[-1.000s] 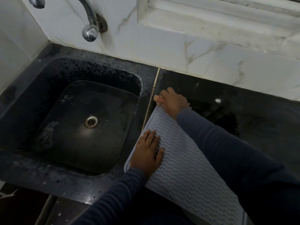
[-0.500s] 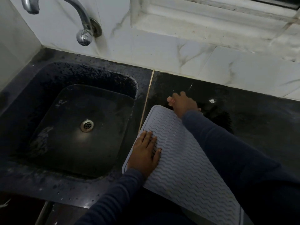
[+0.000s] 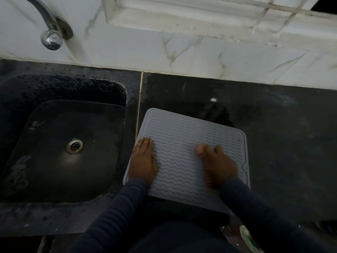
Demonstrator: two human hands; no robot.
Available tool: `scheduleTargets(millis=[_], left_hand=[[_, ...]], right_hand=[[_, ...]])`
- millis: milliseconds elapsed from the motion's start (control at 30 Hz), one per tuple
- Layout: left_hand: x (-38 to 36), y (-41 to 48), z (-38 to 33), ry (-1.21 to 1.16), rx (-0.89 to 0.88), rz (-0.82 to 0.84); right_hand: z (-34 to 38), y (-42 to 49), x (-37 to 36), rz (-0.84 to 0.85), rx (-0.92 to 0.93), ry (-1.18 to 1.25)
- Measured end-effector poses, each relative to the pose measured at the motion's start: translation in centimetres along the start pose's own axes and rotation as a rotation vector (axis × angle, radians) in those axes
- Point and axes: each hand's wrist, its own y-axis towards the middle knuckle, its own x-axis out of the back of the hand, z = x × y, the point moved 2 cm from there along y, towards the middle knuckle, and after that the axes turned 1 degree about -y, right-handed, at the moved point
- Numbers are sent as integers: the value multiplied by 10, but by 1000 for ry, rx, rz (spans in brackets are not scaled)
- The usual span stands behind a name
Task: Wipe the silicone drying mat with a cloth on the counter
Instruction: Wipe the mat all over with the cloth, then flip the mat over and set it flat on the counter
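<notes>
Right now the left hand [image 3: 144, 161] is pressing flat, fingers straight and together, on the near-left edge of the grey silicone mat [image 3: 182, 139]. The mat is lying on the dark counter [image 3: 282, 143], just right of the sink [image 3: 63, 125]. Further right on the mat, the right hand [image 3: 217, 165] is showing blurred, with something pale at its fingertips, perhaps the cloth [image 3: 199, 151]; I cannot tell its grip.

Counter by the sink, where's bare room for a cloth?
Bare black counter lies right of the mat, plus a strip between the mat's far edge and the tiled wall. Crowded: left hand and right hand are over the mat's near half; the sink sits close on its left.
</notes>
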Motion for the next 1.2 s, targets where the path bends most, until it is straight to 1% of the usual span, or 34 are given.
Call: scheduleTargets(millis=[67, 133, 200, 267, 300, 367, 400, 433, 500, 600, 667, 733, 800, 900, 1000, 1033, 1067, 1100, 1200], left_hand=[[0, -1, -1, 5, -18, -12], [1, -1, -3, 17, -24, -23], [1, -2, -4, 26, -21, -22], [0, -2, -4, 30, -18, -26], [-1, -3, -3, 30, -19, -25], [-2, -2, -1, 37, -41, -27], [-2, -2, -1, 42, -47, -27], [-2, -1, 0, 45, -43, -23], [-2, -1, 0, 44, -43, -24], [-1, -3, -3, 87, -54, -55], [0, -3, -3, 127, -13, -82], [0, -4, -5, 141, 59, -89], [-2, -4, -7, 124, 112, -79], [-2, -1, -4, 106, 143, -94], [5, 10, 2, 83, 230, -150], [7, 17, 1, 101, 269, -160], [12, 24, 0, 121, 302, -155], [16, 31, -1, 130, 344, -148], [19, 47, -13, 43, 472, -139]], right_hand=[[-47, 1, 14, -100, -175, -22], [-73, 7, 26, -148, -348, -29], [-70, 5, 31, -205, -385, 14], [-40, -6, 26, -238, -299, 139], [-17, -16, 18, -222, -205, 175], [25, -40, -8, -135, 5, 169], [36, -51, -19, -86, 69, 137], [35, -55, -26, -60, 95, 104], [3, -55, -22, -63, 26, 87], [-76, -49, -1, -181, -239, 127], [-121, -42, 14, -249, -394, 53], [-153, -35, 27, -267, -488, -28], [-170, -27, 35, -267, -534, -30], [-177, -21, 34, -296, -483, -37], [-159, -26, 38, -470, -296, -8], [-153, -27, 40, -495, -241, 18], [-144, -28, 40, -475, -210, 32], [-136, -28, 37, -412, -208, 50], [-130, -20, 24, -114, -318, 104]])
